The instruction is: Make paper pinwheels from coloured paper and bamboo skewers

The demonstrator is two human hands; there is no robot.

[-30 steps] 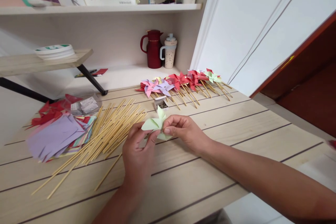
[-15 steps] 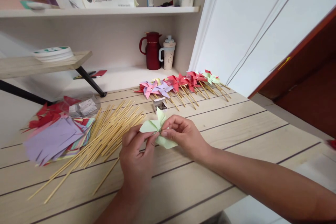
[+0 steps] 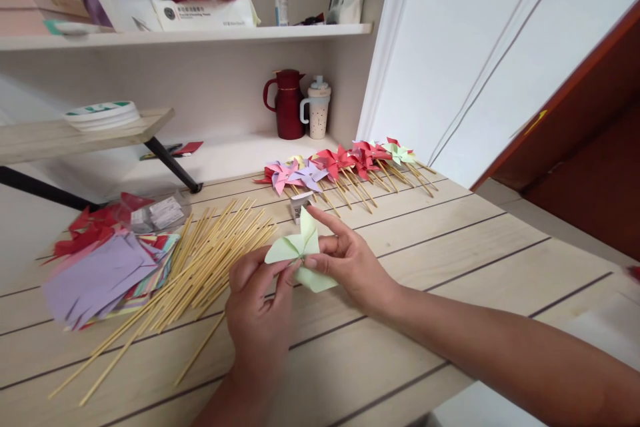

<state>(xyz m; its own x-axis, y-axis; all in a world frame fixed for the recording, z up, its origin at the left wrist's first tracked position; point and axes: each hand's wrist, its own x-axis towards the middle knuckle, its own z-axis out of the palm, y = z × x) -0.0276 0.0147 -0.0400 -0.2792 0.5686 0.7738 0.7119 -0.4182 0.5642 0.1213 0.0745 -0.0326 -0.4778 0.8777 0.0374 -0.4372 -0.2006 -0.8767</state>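
Note:
A pale green paper pinwheel (image 3: 309, 237) is held between both hands over the table. My left hand (image 3: 260, 293) pinches it near the centre from the left, thumb and fingertips closed. From the right, my right hand (image 3: 345, 263) grips it with the thumb near the centre, while the index finger stretches up along one blade. Whether a pin sits at the centre is too small to tell. Just behind the pinwheel stands a small open box (image 3: 300, 205). Thin wooden sticks (image 3: 215, 267) lie in a loose pile left of my hands.
Finished pinwheels on sticks (image 3: 345, 163) lie in a row at the back. Purple paper sheets (image 3: 100, 273), red paper pieces (image 3: 90, 233) and a clear bag (image 3: 160, 212) lie left. A dark red jug (image 3: 289, 107) and a cup (image 3: 319, 110) stand behind; a raised wooden stand (image 3: 150, 123) is at left.
My right index finger has lifted from the pinwheel's centre and straightened upward, and the thumb has shifted slightly. My left hand keeps its pinch. The whole view has tilted a little upward.

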